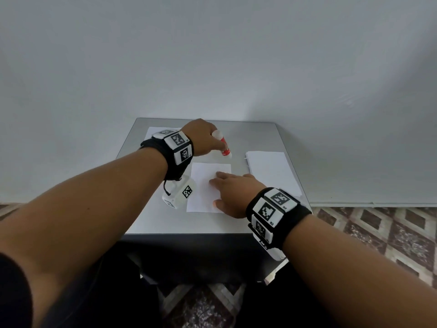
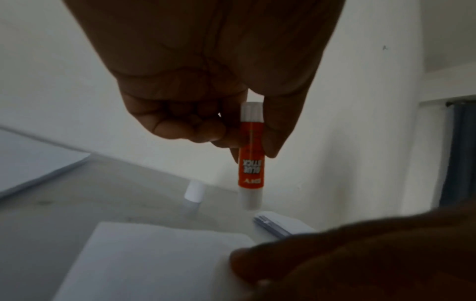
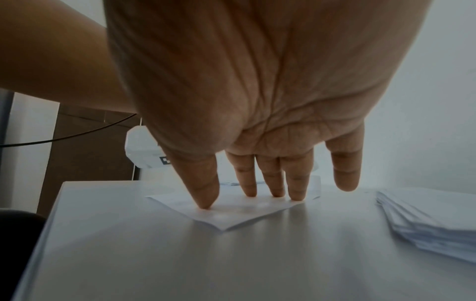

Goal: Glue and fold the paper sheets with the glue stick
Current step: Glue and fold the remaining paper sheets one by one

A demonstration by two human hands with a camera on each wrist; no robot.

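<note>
Nearest on the desk (image 1: 151,221): single paper sheet (image 1: 203,185), pinned flat under right hand (image 1: 233,194). Thumb and three straight fingers (image 3: 273,179) down on the sheet, little finger lifted clear — plain only from the right wrist. Just right of it, stack of sheets (image 1: 272,170), edges fanned in the right wrist view. Beyond the sheet, left hand (image 1: 203,138) raised, pinching glue stick (image 1: 224,147) between thumb and curled fingers. Seen from the left wrist: stick upright, white end hanging clear above the desk, loose white cap (image 2: 195,191) standing farther back. Hidden from the head by that hand. Far left, more paper (image 1: 151,132).
</note>
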